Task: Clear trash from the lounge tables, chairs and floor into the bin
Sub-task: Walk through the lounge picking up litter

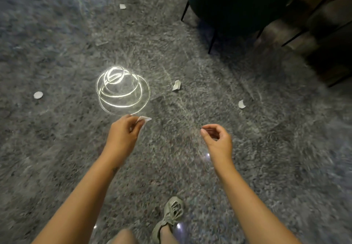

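Note:
My left hand (124, 131) pinches a small white paper scrap (144, 119) above the glossy grey floor. My right hand (217, 139) hovers to its right with fingers loosely curled and nothing visible in it. Several white paper scraps lie on the floor ahead: one in the middle (176, 85), one to the right (242, 104), a round one at the left (38, 95), and a far one (122, 6). No bin is in view.
A dark green chair (234, 2) on thin black legs stands at the back right, with more black furniture legs (297, 36) beside it. A bright ring-shaped light reflection (122, 89) glares on the floor. My shoe (169, 217) is at the bottom.

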### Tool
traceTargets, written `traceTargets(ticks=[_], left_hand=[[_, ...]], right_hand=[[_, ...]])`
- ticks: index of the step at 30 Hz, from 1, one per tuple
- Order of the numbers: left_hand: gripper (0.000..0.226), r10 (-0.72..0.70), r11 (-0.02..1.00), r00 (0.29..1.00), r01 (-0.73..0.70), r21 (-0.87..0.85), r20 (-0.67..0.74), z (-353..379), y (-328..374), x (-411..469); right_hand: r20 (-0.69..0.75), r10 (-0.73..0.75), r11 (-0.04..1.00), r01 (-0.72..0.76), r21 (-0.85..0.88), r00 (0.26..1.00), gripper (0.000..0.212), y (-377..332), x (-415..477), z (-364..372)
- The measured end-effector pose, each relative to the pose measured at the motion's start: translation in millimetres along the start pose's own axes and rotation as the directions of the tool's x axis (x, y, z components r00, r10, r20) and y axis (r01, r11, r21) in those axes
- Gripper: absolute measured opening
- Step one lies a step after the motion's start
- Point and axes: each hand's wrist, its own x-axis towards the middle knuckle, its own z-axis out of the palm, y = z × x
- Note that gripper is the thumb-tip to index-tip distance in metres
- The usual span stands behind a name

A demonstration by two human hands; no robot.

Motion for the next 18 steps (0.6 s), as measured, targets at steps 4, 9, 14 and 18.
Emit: traceTargets(ticks=[4,9,14,18], left_hand=[[0.017,0.061,0.998,0.995,-0.059,-0.024,0.08,37.1,38.1,62.3],[0.013,0.115,0.993,0.984,-0.116,0.006,0.136,92.3,82.5,166.4],[0.019,0.115,0.993,0.969,-0.108,-0.044,0.219,169.0,111.6,278.0],[0.026,0.157,0.987,0.936,-0.161,-0.014,0.314,244.0,130.8,329.2]], right_hand=[[-0.046,0.043,0.998,-0.045,-0.039,0.998,0.008,3.9,79.1,-35.1],[-0.118,0.08,0.997,-0.081,-0.008,0.99,0.017,11.9,188.1,-46.6],[-0.252,0.133,0.991,-0.135,0.008,0.959,0.014,49.1,293.8,-61.8],[-0.368,0.207,0.977,-0.214,0.021,0.907,0.007,98.1,352.7,-92.7]])
